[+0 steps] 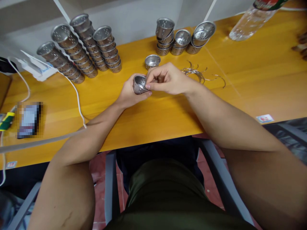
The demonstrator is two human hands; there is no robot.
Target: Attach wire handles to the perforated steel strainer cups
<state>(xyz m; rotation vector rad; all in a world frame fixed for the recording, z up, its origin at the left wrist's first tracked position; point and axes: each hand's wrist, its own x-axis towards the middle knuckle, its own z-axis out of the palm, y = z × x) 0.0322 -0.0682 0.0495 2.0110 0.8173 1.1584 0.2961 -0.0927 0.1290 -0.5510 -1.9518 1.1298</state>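
My left hand point(130, 94) is wrapped round a small perforated metal cup point(138, 85), its open mouth tilted up toward me. At the cup's right rim, my right hand point(165, 80) pinches with thumb and forefinger; what lies between the fingertips is too small to make out. Just behind my hands stands another metal cup point(152, 60) on the table. A loose pile of thin curved metal wires point(195, 74) lies to the right of my right hand, partly hidden behind it.
Tall stacks of perforated cups point(81, 57) stand at the back left, shorter stacks point(165, 36) at the back middle. A plastic bottle point(251, 24) is at the back right. On the left lie a phone point(29, 119) and a white cable point(78, 95). The table's front edge runs below my forearms.
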